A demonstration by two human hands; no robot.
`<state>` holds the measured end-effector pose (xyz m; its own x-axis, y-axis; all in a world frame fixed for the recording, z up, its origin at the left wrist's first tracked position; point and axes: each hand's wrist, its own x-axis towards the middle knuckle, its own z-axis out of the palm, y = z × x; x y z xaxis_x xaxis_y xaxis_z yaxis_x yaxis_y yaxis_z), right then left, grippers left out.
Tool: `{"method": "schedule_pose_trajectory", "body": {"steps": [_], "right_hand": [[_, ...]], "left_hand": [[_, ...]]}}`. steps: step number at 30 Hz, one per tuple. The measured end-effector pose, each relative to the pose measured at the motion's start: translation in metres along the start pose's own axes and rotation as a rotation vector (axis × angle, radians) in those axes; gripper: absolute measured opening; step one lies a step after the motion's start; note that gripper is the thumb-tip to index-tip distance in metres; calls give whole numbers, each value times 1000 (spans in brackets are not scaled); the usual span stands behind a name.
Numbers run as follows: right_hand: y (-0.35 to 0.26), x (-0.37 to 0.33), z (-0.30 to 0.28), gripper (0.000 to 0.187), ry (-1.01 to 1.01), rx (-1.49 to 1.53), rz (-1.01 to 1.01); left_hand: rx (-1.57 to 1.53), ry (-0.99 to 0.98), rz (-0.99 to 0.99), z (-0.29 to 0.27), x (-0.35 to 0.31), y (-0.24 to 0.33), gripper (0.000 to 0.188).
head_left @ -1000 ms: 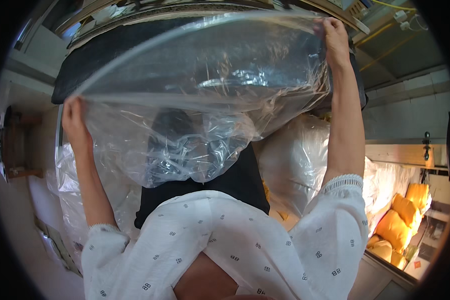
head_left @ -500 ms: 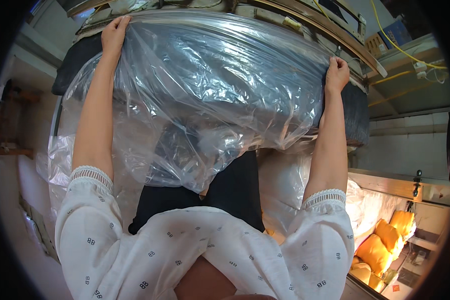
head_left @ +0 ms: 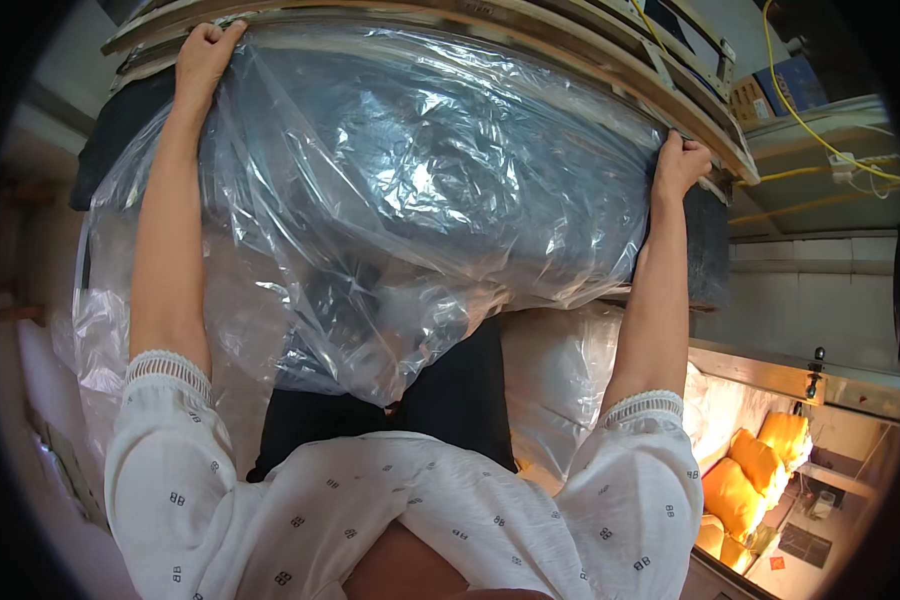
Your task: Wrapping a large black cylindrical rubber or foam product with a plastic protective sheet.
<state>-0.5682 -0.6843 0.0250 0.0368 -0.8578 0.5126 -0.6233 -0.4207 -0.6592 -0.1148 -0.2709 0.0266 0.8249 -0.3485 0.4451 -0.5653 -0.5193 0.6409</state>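
A large clear plastic sheet [head_left: 420,180] spreads in front of me over a dark, thick-edged padded surface [head_left: 708,255]. At the far left, my left hand [head_left: 204,62] is closed, pinching the sheet's far edge. My right hand [head_left: 682,165] pinches that edge at the far right, with its fingers bent. Both arms reach forward, and the sheet stretches between the hands. Its near part hangs in wrinkled folds over my dark trousers [head_left: 465,385].
Long wooden bars [head_left: 550,40] run just beyond both hands. A yellow cable [head_left: 805,105] hangs at the far right, near a blue box [head_left: 792,82]. Orange bundles [head_left: 745,475] lie lower right, beside a metal-edged ledge [head_left: 760,370].
Both hands sit slightly wider apart, the left one further left. The sheet's far part looks more spread out. Wooden bars now show closer to the hands, and the whole view has shifted slightly.
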Motion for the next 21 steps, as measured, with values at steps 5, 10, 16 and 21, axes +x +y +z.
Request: {"method": "schedule_pose_trajectory", "body": {"steps": [5, 10, 16, 21], "right_hand": [[12, 10, -3, 34, 10, 154, 60], [19, 22, -9, 43, -69, 137, 111], [35, 20, -10, 46, 72, 124, 61], [37, -10, -45, 37, -307, 482, -14]], "left_hand": [[-276, -73, -63, -8, -11, 9, 41], [-99, 12, 12, -15, -6, 1, 45], [-69, -80, 199, -20, -27, 12, 37], [-183, 114, 53, -87, -89, 0, 28]]}}
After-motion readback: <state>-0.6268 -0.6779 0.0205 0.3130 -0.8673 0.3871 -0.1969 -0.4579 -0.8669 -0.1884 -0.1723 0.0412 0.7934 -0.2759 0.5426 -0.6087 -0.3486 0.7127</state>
